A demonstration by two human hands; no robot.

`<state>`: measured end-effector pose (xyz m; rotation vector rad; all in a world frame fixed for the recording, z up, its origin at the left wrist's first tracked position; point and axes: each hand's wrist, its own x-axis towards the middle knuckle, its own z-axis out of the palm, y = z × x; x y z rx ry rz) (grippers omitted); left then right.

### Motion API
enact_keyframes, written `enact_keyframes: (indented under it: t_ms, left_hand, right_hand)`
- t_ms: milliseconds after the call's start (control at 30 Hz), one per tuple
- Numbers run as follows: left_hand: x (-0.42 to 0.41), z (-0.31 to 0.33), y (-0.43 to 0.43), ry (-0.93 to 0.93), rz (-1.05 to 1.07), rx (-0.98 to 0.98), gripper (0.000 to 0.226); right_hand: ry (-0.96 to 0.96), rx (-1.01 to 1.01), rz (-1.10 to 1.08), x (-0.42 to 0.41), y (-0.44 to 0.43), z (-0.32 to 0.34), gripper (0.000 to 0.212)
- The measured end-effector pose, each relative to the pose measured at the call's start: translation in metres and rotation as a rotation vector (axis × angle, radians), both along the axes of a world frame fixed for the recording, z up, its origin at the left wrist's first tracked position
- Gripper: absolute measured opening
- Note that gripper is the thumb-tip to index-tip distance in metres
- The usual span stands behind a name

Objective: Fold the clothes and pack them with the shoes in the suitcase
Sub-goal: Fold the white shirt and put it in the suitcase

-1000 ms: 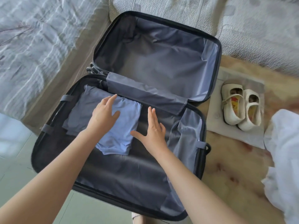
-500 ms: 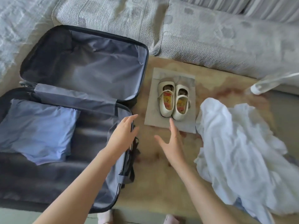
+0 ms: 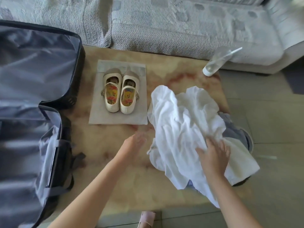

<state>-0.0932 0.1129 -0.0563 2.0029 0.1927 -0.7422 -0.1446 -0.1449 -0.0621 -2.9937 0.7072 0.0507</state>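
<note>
The right grip [image 3: 212, 155] lay palm-down on the crumpled white garment [image 3: 181, 120], fingers spread and straight, pressing the cloth near its near-right part without pinching any fold. Its forearm ran in from the lower right. The left grip [image 3: 136, 142] was released too: fingers extended and loosely together, holding nothing, blurred, just beside the garment's left edge and over the bare bench [image 3: 102, 162]. I could not tell whether it touched the surface. Its forearm came up from the lower left, between the garment and the suitcase.

The white garment was heaped unfolded on the right side of the bench, and a grey-blue cloth [image 3: 233, 129] showed from under its right edge, with a strip of paler blue at its near edge.

Left of the garment, the pair of cream strap shoes [image 3: 120, 94] stood side by side, touching, toes toward the person, on a flat grey cloth bag [image 3: 118, 118]. Their patterned insoles showed.

The suitcase [image 3: 77, 66] lay open at the left edge of the view, its grey-lined lid farther away and its base nearer. Its interior was blurred and partly out of view, so what lay inside could not be told.

A clear bottle [image 3: 217, 61] with a white cap lay tilted at the bench's far right corner, against the grey sofa [image 3: 164, 22]. Tiled floor [image 3: 266, 112] showed to the right.
</note>
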Motion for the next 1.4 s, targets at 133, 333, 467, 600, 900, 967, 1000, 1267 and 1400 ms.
enact_keyframes:
  t_ms: [133, 333, 467, 600, 900, 967, 1000, 1267, 1400]
  left_hand:
    - [-0.007, -0.007, -0.026, 0.108, 0.070, -0.086, 0.032]
    - [-0.003, -0.007, -0.052, 0.401, 0.303, -0.430, 0.038]
    - [-0.004, -0.020, -0.060, 0.255, 0.351, -0.268, 0.031]
    - [-0.013, -0.039, -0.031, 0.051, 0.342, 0.014, 0.018]
    - [-0.033, -0.053, 0.044, 0.032, 0.447, 0.094, 0.012]
    - [-0.038, -0.055, 0.058, 0.017, 0.456, 0.143, 0.012]
    - [-0.042, -0.057, 0.064, 0.020, 0.453, 0.175, 0.015]
    - [-0.075, -0.058, 0.088, -0.178, 0.299, 0.371, 0.037]
    - [-0.104, -0.068, 0.074, -0.101, 0.045, 0.200, 0.027]
  right_hand:
    - [-0.169, 0.065, 0.070, -0.014, 0.011, 0.005, 0.039]
    - [-0.360, 0.142, 0.289, -0.045, 0.086, -0.014, 0.022]
    - [-0.221, 0.300, 0.327, -0.067, 0.134, -0.026, 0.029]
    - [-0.243, 0.390, 0.284, -0.074, 0.136, -0.018, 0.034]
    - [-0.073, 0.374, 0.224, -0.026, 0.064, -0.024, 0.046]
    - [0.005, 0.350, 0.294, -0.036, 0.079, -0.037, 0.048]
    - [0.006, 0.293, 0.339, -0.044, 0.089, -0.044, 0.050]
    - [0.213, 0.313, 0.373, -0.112, 0.134, -0.087, 0.080]
    - [0.146, 0.408, 0.391, -0.124, 0.120, -0.090, 0.058]
